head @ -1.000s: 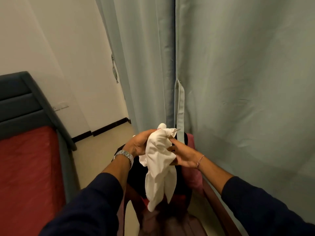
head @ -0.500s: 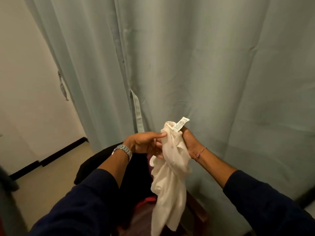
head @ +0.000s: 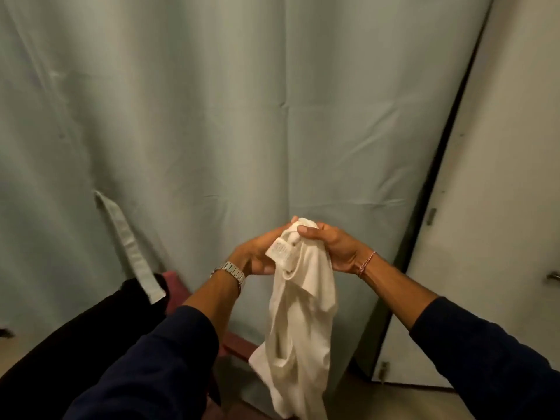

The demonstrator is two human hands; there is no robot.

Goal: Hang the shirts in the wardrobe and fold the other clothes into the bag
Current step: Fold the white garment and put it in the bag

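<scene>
A white garment (head: 300,322) hangs bunched in front of me, its care label showing near the top. My right hand (head: 330,248) grips the top of it, thumb curled over the cloth. My left hand (head: 257,256), with a metal watch on the wrist, holds the same bunched top from the left side, fingers wrapped behind the fabric. The cloth's lower end dangles near the floor. No wardrobe interior, hanger or bag is in view.
A pale green curtain (head: 212,116) fills the background. A cream door (head: 500,207) with hinges and a handle stands at the right. Dark clothing (head: 91,328) lies over a reddish seat (head: 175,283) at lower left.
My view has swung right, from the bed and wall to the curtain and door. Both hands keep hold of the white garment, and the label has dropped down between my hands.
</scene>
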